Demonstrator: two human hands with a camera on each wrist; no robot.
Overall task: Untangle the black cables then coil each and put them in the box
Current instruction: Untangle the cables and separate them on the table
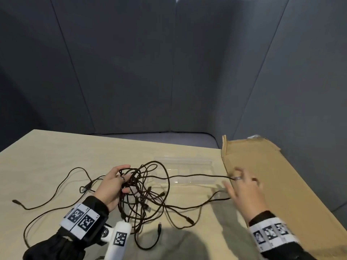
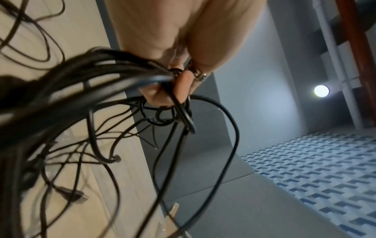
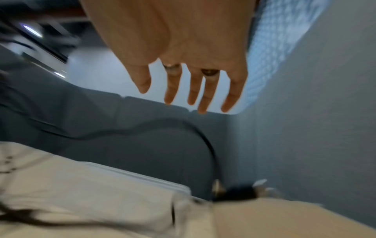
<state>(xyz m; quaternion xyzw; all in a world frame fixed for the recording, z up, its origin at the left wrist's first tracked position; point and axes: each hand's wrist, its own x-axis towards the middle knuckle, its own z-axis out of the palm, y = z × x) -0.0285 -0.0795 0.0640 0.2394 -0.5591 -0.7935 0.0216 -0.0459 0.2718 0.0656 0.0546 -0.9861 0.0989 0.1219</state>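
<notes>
A tangle of thin black cables (image 1: 142, 192) lies on the pale table (image 1: 56, 152), with loose ends trailing left and right. My left hand (image 1: 114, 184) grips a bunch of the strands (image 2: 114, 69) at the tangle's left side, fingers curled round them and lifting them a little. My right hand (image 1: 244, 186) hovers to the right with fingers spread and straight (image 3: 193, 90), holding nothing; it is blurred. One strand (image 1: 197, 176) stretches from the tangle toward it. A clear plastic box (image 1: 187, 164) with compartments sits behind the tangle.
A flat brown cardboard sheet (image 1: 272, 175) covers the table's right side under my right hand. Grey padded walls (image 1: 169, 72) close in behind and to the right. USB plugs (image 1: 148, 209) stick out among the strands.
</notes>
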